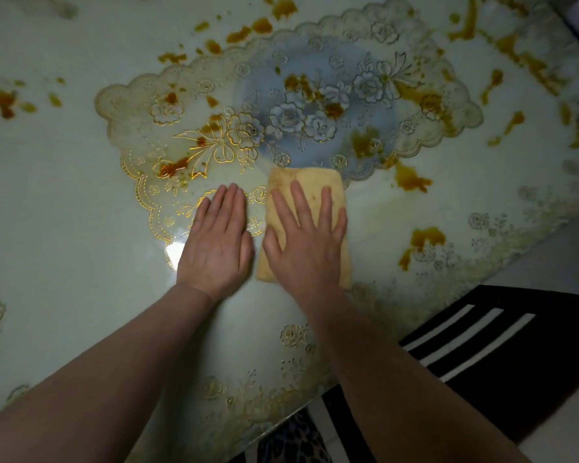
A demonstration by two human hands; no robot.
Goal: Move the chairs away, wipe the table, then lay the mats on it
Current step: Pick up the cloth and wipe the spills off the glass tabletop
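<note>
The scene is dim overall, with a greenish-grey cast over the desk (64, 168). The brightest zone is a round pale-blue sheen of reflected overhead light on the glossy surface toward the far edge, and a small hard white glare spot (174, 251) sits just beside the left hand (216, 242). Both forearms fall into deep shadow toward the near edge, and the lower corners darken further. Motion blur softens the right hand (306, 243) and the yellow cloth (340, 188) under it, and the brown stains (411, 182) near the far corners smear. Wide-angle distortion bends the desk's right edge and stretches the arms at the bottom.
</note>
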